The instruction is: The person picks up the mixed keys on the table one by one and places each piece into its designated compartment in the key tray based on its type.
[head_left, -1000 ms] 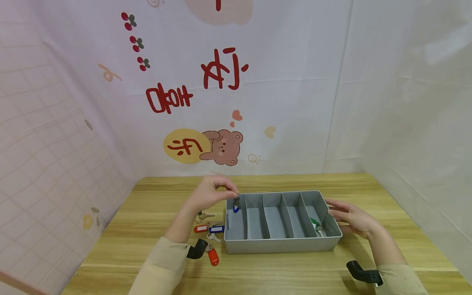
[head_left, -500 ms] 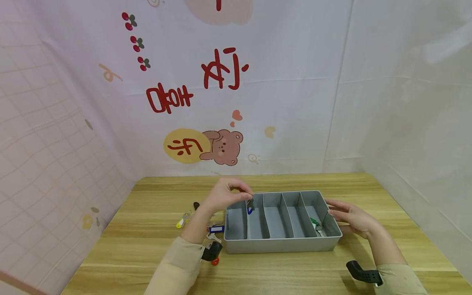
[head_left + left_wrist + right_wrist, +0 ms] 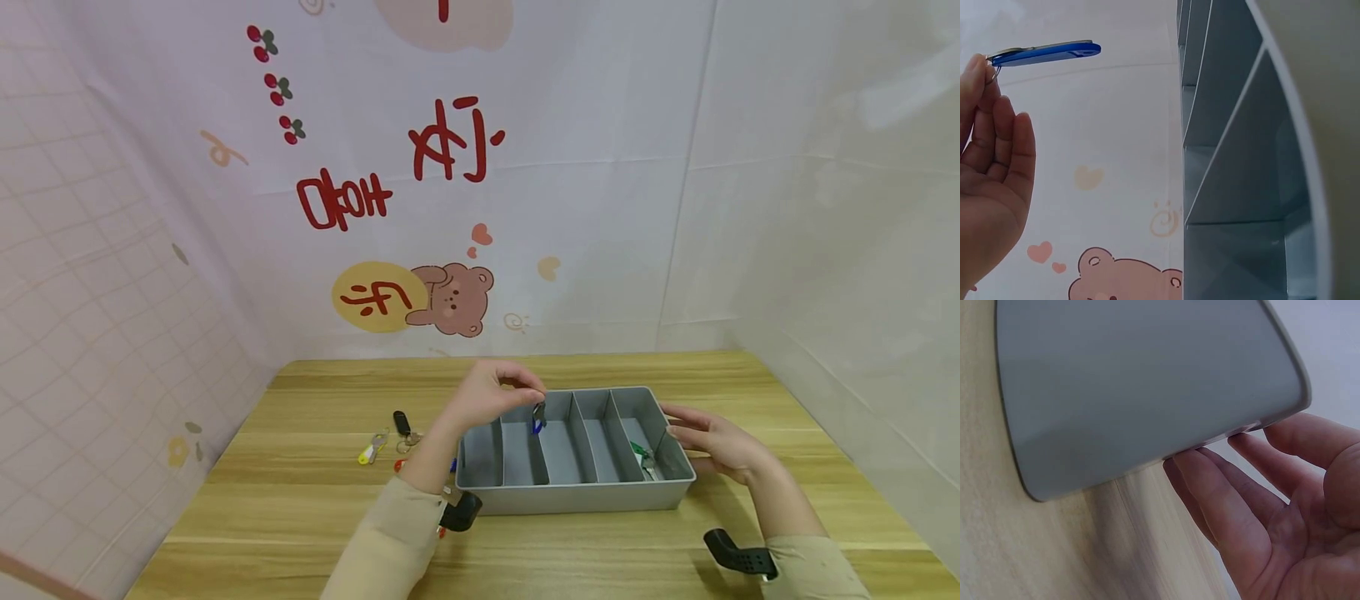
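Note:
My left hand (image 3: 487, 398) pinches a key with a blue tag (image 3: 538, 419) over the grey box, close above its second divider from the left. In the left wrist view the blue key tag (image 3: 1054, 55) and its key stick out sideways from the ring at the thumb and fingertips. The grey divided box (image 3: 577, 500) sits on the table. Against its right end wall, the extended fingers of my right hand (image 3: 720, 448) rest; the right wrist view shows the fingertips (image 3: 1188, 459) along that wall. A green-tagged key (image 3: 645, 458) lies in the rightmost compartment.
Left of the box lie a black fob with a key (image 3: 402, 423) and a yellow-tagged key (image 3: 369, 452). Red and blue tags there are mostly hidden by my left forearm. A printed cloth wall (image 3: 585, 208) rises behind the wooden table (image 3: 300, 500).
My left hand has carried the blue-tagged key rightward across the box, from the leftmost compartment to near the second divider. The black fob and yellow-tagged key have come into view. The right hand stays still.

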{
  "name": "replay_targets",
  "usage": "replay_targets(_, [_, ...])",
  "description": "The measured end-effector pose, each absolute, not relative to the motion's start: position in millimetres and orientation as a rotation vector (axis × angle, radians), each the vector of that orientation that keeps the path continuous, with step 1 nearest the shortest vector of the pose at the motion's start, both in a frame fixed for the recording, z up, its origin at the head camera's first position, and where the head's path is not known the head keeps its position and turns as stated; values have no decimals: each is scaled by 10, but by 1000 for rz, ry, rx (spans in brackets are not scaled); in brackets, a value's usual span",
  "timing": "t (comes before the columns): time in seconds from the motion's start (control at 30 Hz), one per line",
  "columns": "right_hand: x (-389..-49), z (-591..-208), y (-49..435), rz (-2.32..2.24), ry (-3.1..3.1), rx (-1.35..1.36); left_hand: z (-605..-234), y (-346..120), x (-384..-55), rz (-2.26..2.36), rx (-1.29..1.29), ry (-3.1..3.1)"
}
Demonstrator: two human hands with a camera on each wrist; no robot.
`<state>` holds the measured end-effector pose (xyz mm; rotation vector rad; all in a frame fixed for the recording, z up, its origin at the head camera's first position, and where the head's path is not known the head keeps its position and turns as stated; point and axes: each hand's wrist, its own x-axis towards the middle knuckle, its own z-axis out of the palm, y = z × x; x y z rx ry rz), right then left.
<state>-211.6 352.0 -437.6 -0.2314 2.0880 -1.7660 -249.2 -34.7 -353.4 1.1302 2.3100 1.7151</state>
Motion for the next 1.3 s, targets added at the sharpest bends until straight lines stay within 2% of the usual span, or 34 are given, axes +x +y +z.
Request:
replay_targets(0.6, [-2106, -4387, 3522, -1760, 2103, -233, -3659, 31, -2447, 1768, 1063, 2279])
replay_targets(0.93, [-2114, -4380, 3528, -1790, 2057, -251, -3620, 259, -2396, 1821, 969, 2296])
replay_targets(1.3, [-2100, -4353, 3507, -1787, 2063, -235, -3555, 473, -2406, 1812, 976, 2350])
